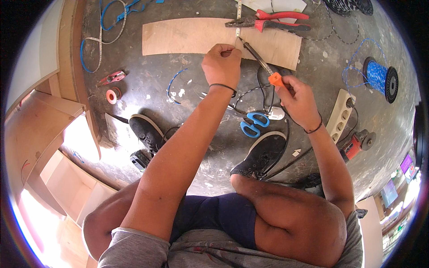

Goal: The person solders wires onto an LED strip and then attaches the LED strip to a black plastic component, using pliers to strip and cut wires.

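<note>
My right hand (300,100) is wrapped round the orange handle of a soldering iron (259,58). Its tip meets the lower end of an LED strip (238,29) that lies across a thin plywood board (187,38). My left hand (222,66) is closed in a pinch just left of the tip. A thin wire seems to stick out from its fingertips, though most of it is hidden. Combination pliers (259,23) with red and black handles rest on the board, their jaws over the strip.
Blue-handled scissors (254,124) and dark cables lie between my shoes. At right are a white power strip (341,116), a red angle grinder (355,145) and a spool of blue cord (380,80). A solder spool (113,95) and red tool (111,78) sit left, near wooden cabinetry (71,58).
</note>
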Tool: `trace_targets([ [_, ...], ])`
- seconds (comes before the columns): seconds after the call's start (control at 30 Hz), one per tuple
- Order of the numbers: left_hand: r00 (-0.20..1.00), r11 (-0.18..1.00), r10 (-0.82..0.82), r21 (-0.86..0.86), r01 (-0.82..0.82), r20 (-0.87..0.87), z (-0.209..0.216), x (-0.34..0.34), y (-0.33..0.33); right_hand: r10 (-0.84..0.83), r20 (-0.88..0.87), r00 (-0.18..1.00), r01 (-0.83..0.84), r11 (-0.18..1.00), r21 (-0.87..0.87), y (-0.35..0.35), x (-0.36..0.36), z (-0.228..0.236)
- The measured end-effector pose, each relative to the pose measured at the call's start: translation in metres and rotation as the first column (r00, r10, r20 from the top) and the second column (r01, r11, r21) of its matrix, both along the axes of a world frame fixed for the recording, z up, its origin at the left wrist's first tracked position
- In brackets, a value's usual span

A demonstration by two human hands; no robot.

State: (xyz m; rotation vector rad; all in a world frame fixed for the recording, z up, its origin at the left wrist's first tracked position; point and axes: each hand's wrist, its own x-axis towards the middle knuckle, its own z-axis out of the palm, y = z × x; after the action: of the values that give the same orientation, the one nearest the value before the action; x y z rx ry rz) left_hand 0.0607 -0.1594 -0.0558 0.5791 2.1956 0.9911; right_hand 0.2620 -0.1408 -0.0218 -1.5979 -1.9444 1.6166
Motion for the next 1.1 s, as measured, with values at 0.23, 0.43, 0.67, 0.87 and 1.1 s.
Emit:
trace_targets([
  [0.23,1.0,1.0,-0.012,-0.02,0.012,-0.016,0.0021,-0.0007,0.0006,-0.014,-0.011,1.0,0.014,1.0,-0.003,-0.0009,0.0004,-0.0008],
  [0.43,1.0,0.999,-0.025,-0.026,0.025,-0.011,0.0022,-0.0008,0.0007,-0.003,0.001,1.0,0.003,1.0,0.003,-0.0008,0.0015,-0.0002],
  [0.67,1.0,1.0,-0.022,-0.016,0.022,0.01,-0.0013,-0.0016,-0.0004,-0.007,0.005,1.0,0.007,1.0,0.001,-0.0002,0.0002,0.0013],
  [0.87,1.0,1.0,-0.021,-0.024,0.021,0.017,-0.0004,-0.001,-0.0002,-0.008,0.016,1.0,0.008,1.0,-0.013,0.0,-0.0006,0.004],
  [1.1,1.0,1.0,-0.01,-0.005,0.01,0.019,-0.0019,-0.0013,-0.0008,-0.012,0.004,1.0,0.012,1.0,-0.009,-0.002,0.0025,0.0022],
])
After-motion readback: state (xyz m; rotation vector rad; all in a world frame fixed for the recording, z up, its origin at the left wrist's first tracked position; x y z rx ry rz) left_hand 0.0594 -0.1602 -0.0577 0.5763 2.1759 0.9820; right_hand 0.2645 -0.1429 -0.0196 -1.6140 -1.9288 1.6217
